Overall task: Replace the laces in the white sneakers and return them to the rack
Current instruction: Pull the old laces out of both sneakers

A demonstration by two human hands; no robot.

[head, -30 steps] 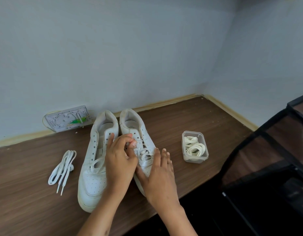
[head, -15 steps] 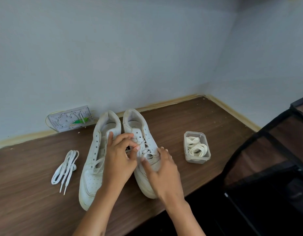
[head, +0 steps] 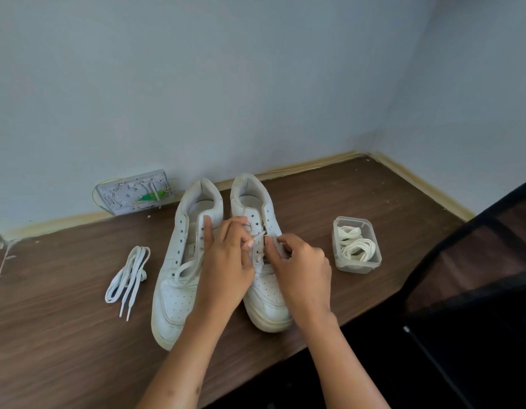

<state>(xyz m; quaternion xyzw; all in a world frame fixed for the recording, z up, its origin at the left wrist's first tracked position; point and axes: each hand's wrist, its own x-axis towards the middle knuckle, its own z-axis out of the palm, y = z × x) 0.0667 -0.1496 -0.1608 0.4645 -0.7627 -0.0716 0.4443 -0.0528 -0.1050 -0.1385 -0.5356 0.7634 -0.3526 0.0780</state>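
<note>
On the wooden counter (head: 64, 349) two white sneakers (head: 179, 278) stand side by side, and over the right sneaker (head: 266, 299) your left hand (head: 226, 267) pinches a lace tip (head: 257, 236) while your right hand (head: 300, 267) pinches the lace just beside it. You seem early in the job: the left sneaker keeps only a loop of lace, a loose lace (head: 128, 276) lies left of the pair, coiled laces fill the tub (head: 356, 267) to the right, and the rack (head: 477, 261) waits. Your hands hide the eyelets, so I cannot tell whether you are threading or pulling out.

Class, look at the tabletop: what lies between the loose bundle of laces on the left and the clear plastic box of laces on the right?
In the head view, the two white sneakers stand side by side between the loose laces and the plastic box, with both hands over them.
</note>
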